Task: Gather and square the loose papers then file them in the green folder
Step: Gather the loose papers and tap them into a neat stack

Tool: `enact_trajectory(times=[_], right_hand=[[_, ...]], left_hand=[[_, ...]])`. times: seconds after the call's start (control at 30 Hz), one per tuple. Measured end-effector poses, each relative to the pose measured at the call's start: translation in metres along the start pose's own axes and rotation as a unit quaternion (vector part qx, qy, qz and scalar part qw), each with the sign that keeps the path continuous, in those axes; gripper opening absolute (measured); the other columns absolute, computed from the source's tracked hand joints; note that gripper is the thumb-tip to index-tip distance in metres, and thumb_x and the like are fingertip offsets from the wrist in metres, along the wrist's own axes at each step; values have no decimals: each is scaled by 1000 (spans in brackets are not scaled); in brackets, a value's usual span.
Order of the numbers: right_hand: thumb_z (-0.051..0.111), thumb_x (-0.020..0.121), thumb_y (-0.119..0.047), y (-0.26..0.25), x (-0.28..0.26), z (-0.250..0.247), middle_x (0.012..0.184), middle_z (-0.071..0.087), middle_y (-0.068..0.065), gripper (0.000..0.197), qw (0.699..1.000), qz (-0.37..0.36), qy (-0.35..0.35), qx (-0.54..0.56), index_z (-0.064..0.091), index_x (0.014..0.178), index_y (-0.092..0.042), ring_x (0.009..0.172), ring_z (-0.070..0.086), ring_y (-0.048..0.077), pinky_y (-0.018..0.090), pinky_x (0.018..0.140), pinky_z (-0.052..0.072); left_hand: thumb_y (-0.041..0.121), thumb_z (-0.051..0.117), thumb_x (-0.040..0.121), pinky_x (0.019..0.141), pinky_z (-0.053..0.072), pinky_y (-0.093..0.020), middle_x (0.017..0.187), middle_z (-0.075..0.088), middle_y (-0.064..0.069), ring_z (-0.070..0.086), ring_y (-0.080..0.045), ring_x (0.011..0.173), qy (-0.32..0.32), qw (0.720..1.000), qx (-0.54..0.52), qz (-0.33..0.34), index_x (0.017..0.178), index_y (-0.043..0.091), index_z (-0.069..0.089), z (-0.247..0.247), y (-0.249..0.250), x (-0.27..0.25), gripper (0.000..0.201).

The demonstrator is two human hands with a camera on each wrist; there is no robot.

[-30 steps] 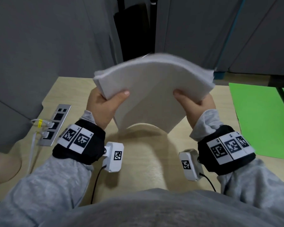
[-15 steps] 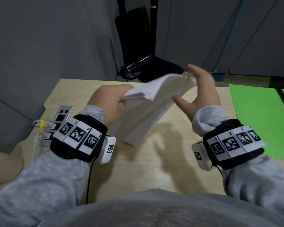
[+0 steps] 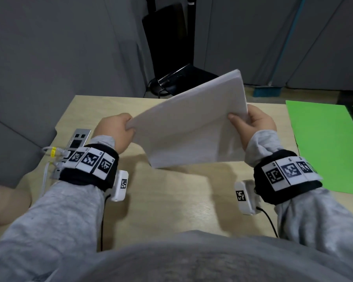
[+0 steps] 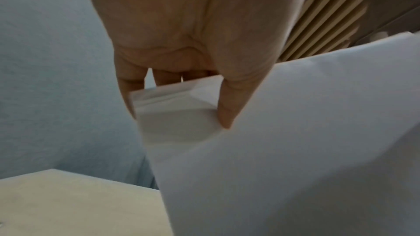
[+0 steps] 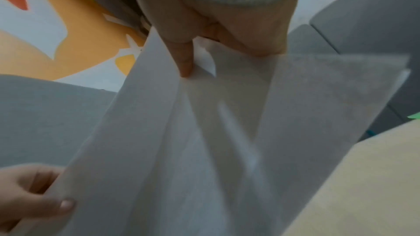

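A stack of white papers (image 3: 190, 125) is held in the air above the wooden desk (image 3: 171, 200), tilted with its far right corner highest. My left hand (image 3: 115, 131) grips the stack's left corner, thumb and fingers curled around it (image 4: 179, 107). My right hand (image 3: 253, 123) grips the right edge, thumb on the near face (image 5: 186, 65). The stack (image 5: 204, 141) sags between the hands. The green folder (image 3: 326, 145) lies flat on the desk at the right, apart from the papers.
A silver socket panel (image 3: 77, 141) with white cables plugged in sits at the desk's left edge. Beyond the far edge, a black stand (image 3: 171, 58) is on the floor. Grey partitions (image 3: 49, 47) stand behind the desk.
The stack has turned from edge-on to a broad tilted sheet. My right hand, open beside the papers half a second ago, now grips their right edge. The left hand kept its hold.
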State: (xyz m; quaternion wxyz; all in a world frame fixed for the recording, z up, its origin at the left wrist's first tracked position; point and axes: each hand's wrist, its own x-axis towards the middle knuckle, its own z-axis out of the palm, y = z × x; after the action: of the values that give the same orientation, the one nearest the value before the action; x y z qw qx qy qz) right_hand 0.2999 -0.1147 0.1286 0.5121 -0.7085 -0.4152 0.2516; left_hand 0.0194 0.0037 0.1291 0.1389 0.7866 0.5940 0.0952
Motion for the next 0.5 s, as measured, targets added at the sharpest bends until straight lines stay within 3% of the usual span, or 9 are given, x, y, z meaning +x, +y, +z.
enact_trajectory(times=[0.13,0.23,0.33,0.4,0.5], right_hand=[[63,85,-23,3,-2,4,75,63,-14,8,998,9,36,46,59,89,-29,67,59,2,7,56,46],[61,87,-19,2,-6,4,73,63,-14,8,992,9,61,109,60,88,-27,54,59,-10,6,48,45],[59,88,-10,10,-8,1,64,70,-14,16,978,34,68,192,61,86,-26,54,62,-7,11,48,48],[57,89,-5,18,-10,-1,61,70,-18,19,973,42,61,219,61,85,-24,55,63,-4,13,50,49],[55,89,-4,25,-10,-4,63,71,-16,19,966,61,45,245,62,87,-21,58,65,0,14,53,50]], left_hand=[[18,53,86,66,40,-34,85,64,-14,54,-32,76,128,990,-30,44,94,11,62,-2,7,-5,14],[17,55,84,71,40,-32,89,66,-10,58,-30,83,211,972,-79,68,94,12,64,-8,17,-10,14],[25,64,78,72,46,-26,81,67,4,61,-16,79,211,954,-211,27,91,26,63,-5,13,-9,13],[29,72,72,73,48,-22,78,64,9,62,-8,75,191,923,-333,-17,96,34,56,1,5,-10,29],[22,77,71,71,47,-14,83,61,7,60,3,72,175,886,-428,-46,108,28,49,10,-10,-9,47]])
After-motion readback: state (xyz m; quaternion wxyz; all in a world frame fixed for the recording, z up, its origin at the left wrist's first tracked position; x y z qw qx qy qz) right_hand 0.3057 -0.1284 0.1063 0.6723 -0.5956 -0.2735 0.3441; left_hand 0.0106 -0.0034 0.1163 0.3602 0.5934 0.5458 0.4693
